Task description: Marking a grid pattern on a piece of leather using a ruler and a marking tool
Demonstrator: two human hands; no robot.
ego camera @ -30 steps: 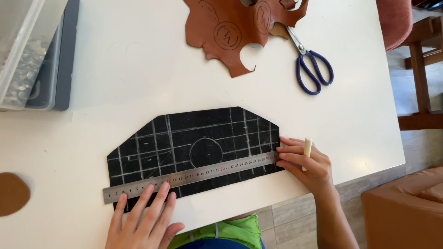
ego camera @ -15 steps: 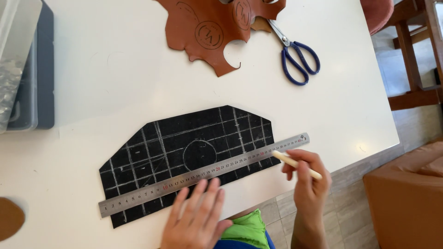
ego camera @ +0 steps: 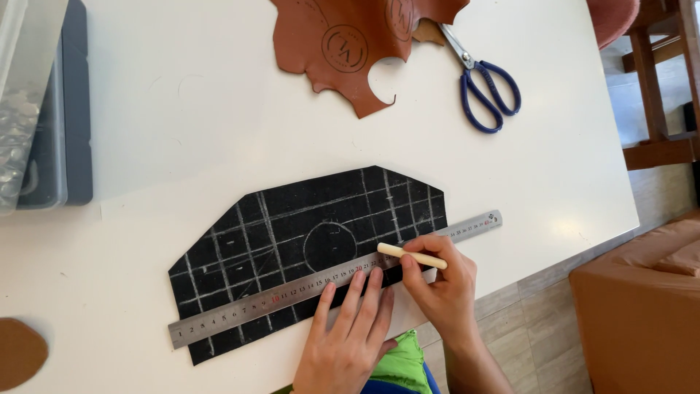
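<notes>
Two hands: left hand (ego camera: 348,332) spread flat, pressed on steel ruler (ego camera: 306,288); right hand (ego camera: 437,284) pinched marking stick (ego camera: 412,256)
Technique: firm ruler pressure seemed essential on black sheet (ego camera: 292,226); stick tip tight against edge

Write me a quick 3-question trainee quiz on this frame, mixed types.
1. True or false: the left hand presses the steel ruler onto the black piece.
2. The right hand holds: A) scissors B) a pale marking stick C) a knife
3. Fill in: the blue-handled scissors lie beside the ____ leather.

Key
1. True
2. B: the pale marking stick, its tip near the ruler's upper edge
3. brown
</notes>
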